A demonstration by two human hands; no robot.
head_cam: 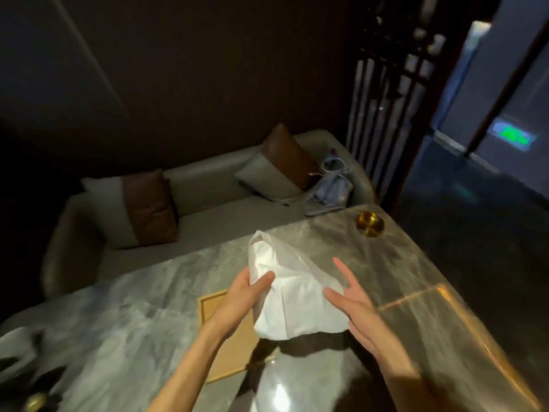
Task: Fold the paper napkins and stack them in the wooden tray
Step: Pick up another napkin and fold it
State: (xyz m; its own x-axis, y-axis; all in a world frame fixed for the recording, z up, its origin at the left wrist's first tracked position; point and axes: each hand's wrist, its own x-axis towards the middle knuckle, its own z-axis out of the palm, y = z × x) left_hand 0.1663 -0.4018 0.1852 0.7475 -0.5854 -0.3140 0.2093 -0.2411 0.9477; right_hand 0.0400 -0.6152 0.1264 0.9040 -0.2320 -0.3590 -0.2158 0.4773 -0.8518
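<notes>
Napkin (294, 298) gripped by left hand (240, 301), right hand (353, 301) released beside it, wooden tray (208, 301) beneath, sofa (208, 200) behind

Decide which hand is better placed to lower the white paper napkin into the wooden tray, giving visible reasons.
Probably the left hand: it already pinches the white paper napkin and hovers above the flat wooden tray on the grey marbled table. The right hand is spread open beside the napkin, gripping nothing.
</notes>
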